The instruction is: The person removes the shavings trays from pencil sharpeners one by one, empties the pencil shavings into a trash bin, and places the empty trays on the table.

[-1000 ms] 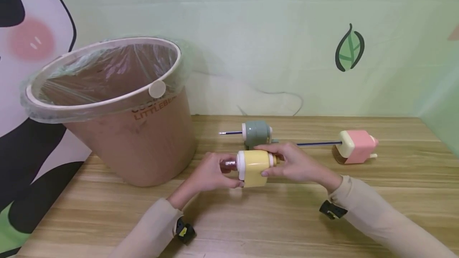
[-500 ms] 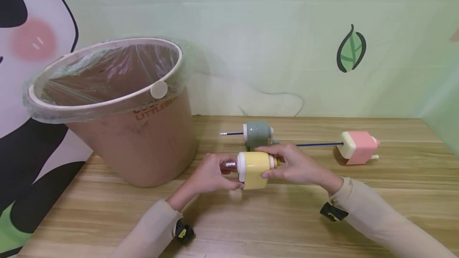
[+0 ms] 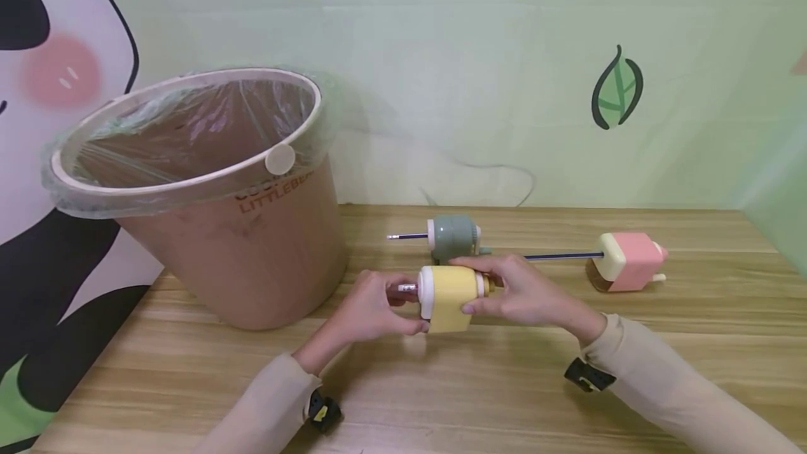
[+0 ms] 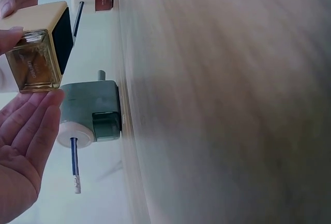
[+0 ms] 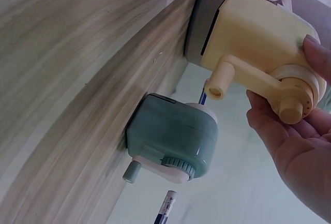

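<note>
Both hands hold a yellow crank pencil sharpener (image 3: 450,298) above the table. My left hand (image 3: 372,307) holds its white front end, thumb low by the clear shavings drawer (image 4: 35,66) and fingers on the far side. From that front end sticks a pencil (image 3: 408,288), only its eraser end showing. My right hand (image 3: 520,291) grips the rear, thumb and fingers around the end beside the crank (image 5: 248,76). A grey-green sharpener (image 3: 455,237) stands just behind, a blue pencil (image 3: 408,236) in it. Farther right is a pink and cream sharpener (image 3: 630,261) with a long blue pencil (image 3: 561,256).
A large pinkish-brown bin (image 3: 271,258) lined with a clear plastic bag stands at the left. The wood-grain table (image 3: 479,398) meets a pale green wall (image 3: 441,90) at the back. A panda picture (image 3: 69,139) covers the left side.
</note>
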`<move>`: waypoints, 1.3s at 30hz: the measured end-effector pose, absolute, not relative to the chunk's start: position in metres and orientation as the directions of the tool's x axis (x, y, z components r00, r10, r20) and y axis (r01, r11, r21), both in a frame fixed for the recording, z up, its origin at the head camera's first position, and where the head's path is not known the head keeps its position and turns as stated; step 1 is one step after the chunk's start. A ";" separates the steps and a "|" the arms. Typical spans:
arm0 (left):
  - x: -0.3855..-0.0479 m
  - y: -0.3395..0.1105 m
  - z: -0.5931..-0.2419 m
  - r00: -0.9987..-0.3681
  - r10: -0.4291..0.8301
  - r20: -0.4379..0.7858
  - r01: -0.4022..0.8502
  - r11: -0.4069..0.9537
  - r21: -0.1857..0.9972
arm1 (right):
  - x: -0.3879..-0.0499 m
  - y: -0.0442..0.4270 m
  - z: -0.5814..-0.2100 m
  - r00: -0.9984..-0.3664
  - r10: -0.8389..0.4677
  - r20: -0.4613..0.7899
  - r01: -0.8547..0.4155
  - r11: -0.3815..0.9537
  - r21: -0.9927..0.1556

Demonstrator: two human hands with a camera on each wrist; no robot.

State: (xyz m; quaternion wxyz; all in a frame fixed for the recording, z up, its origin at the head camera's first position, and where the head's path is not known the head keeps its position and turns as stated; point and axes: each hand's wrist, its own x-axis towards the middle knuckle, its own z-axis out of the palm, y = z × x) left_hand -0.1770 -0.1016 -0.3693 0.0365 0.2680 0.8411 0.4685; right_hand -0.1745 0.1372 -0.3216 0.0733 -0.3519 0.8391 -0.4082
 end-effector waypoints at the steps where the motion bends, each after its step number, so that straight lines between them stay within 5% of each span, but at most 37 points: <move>1: -0.177 -0.102 -0.369 -0.853 0.485 0.191 0.418 0.419 0.806 | -0.174 0.137 -0.321 -0.741 -0.651 0.166 -0.532 0.419 -0.736; 39: -0.172 -0.134 -0.359 -0.871 0.474 0.131 0.370 0.456 0.809 | -0.180 0.143 -0.320 -0.751 -0.645 0.140 -0.507 0.427 -0.749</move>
